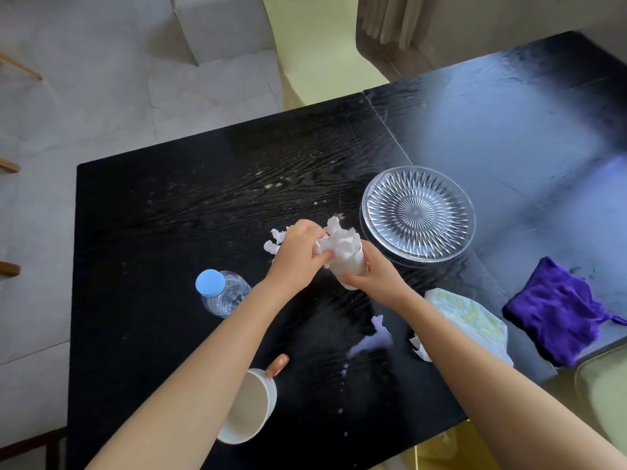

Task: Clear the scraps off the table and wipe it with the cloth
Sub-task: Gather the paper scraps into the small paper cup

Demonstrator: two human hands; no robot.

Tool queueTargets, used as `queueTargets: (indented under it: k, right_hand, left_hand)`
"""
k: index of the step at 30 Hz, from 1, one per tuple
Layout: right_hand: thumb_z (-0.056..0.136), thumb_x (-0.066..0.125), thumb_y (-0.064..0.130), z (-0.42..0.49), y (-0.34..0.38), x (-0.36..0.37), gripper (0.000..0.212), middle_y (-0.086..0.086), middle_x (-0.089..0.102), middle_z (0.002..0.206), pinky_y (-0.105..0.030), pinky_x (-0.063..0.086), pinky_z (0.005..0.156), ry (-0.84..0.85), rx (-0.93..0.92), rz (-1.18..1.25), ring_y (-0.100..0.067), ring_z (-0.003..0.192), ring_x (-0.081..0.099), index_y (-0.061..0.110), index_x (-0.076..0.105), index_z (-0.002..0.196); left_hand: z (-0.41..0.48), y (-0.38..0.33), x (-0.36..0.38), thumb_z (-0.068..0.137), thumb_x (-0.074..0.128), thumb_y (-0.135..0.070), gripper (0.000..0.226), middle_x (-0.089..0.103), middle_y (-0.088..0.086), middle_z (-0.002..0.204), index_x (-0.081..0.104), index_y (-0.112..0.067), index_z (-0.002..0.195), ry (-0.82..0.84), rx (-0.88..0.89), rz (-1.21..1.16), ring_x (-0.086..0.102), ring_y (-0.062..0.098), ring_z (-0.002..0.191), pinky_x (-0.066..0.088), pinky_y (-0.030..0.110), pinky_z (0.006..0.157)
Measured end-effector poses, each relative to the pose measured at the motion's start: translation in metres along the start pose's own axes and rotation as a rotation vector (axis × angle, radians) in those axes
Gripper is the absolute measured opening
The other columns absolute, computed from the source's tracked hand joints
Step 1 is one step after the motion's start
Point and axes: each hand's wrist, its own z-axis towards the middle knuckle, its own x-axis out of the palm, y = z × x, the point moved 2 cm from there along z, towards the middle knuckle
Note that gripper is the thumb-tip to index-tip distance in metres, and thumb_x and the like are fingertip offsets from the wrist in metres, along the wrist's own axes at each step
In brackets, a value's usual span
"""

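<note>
Over the middle of the black table [190,205], my right hand [375,278] grips a white paper cup [349,268]. A wad of crumpled white tissue scraps [339,240] sticks out of its top, and my left hand [298,252] pinches that wad. A few torn white scraps [273,242] show just behind my left hand. Another torn scrap [375,337] lies on the table between my forearms, and one more scrap [420,349] lies beside my right forearm. The purple cloth [559,310] lies crumpled at the table's right edge.
A clear glass plate [418,212] sits right of my hands. A water bottle with a blue cap [220,293] lies on its side at the left. A white mug [249,405] stands near the front edge. A patterned tissue pack [470,317] lies under my right forearm. Small white crumbs dot the tabletop.
</note>
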Motion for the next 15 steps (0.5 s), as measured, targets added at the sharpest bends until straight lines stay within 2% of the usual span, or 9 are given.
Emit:
queueTargets:
  k: [3,5,7,10,13,15]
  right_hand:
    - [0.072,0.073,0.017,-0.002,0.004,0.001,0.049,0.014,0.058,0.098,-0.016,0.046,0.073,0.006,-0.015,-0.013,-0.002,0.086,0.057,0.027,0.048,0.113]
    - [0.073,0.073,0.019,-0.003,0.005,0.002,0.042,0.016,0.056,0.089,-0.012,0.043,0.066,0.006,-0.026,-0.029,0.000,0.077,0.054,0.028,0.049,0.106]
    - [0.073,0.074,0.019,-0.003,0.004,0.001,0.036,0.017,0.054,0.084,-0.011,0.042,0.063,0.000,-0.029,-0.038,0.001,0.072,0.051,0.033,0.049,0.096]
    - [0.074,0.075,0.020,-0.005,0.004,-0.004,0.036,0.017,0.052,0.079,-0.009,0.041,0.061,-0.014,-0.023,-0.008,0.002,0.067,0.048,0.038,0.046,0.086]
    - [0.075,0.076,0.020,-0.006,0.005,-0.007,0.039,0.015,0.058,0.088,-0.012,0.043,0.066,-0.007,-0.035,0.048,0.005,0.074,0.054,0.029,0.051,0.104]
    - [0.077,0.074,0.018,-0.007,0.005,-0.007,0.047,0.008,0.062,0.100,-0.015,0.046,0.071,0.007,-0.044,0.063,-0.001,0.085,0.058,0.022,0.051,0.117]
  left_hand:
    - [0.001,-0.002,0.003,0.088,0.060,-0.018,0.026,0.051,0.004,0.114,0.064,-0.009,0.112,0.003,0.010,0.040,0.041,0.015,0.107,0.034,0.022,0.086]
    - [0.000,-0.004,0.004,0.087,0.060,-0.015,0.028,0.055,-0.003,0.099,0.059,-0.016,0.116,0.021,-0.020,-0.053,0.047,0.013,0.095,0.041,0.021,0.080]
    - [-0.002,-0.006,0.002,0.087,0.061,-0.017,0.025,0.056,-0.006,0.086,0.053,-0.020,0.111,0.033,-0.063,-0.190,0.050,0.010,0.079,0.043,0.019,0.069]
    - [-0.003,-0.007,0.003,0.091,0.053,-0.029,0.014,0.062,-0.002,0.091,0.060,-0.021,0.100,0.118,-0.008,-0.184,0.053,0.008,0.081,0.042,0.024,0.074]
    - [-0.006,-0.008,0.012,0.093,0.047,-0.042,0.023,0.057,-0.003,0.093,0.061,-0.028,0.083,0.288,0.067,-0.050,0.052,0.017,0.095,0.039,0.028,0.083]
    - [-0.006,-0.005,0.020,0.090,0.047,-0.051,0.035,0.057,0.003,0.104,0.065,-0.021,0.091,0.371,0.062,0.090,0.048,0.026,0.107,0.039,0.037,0.094]
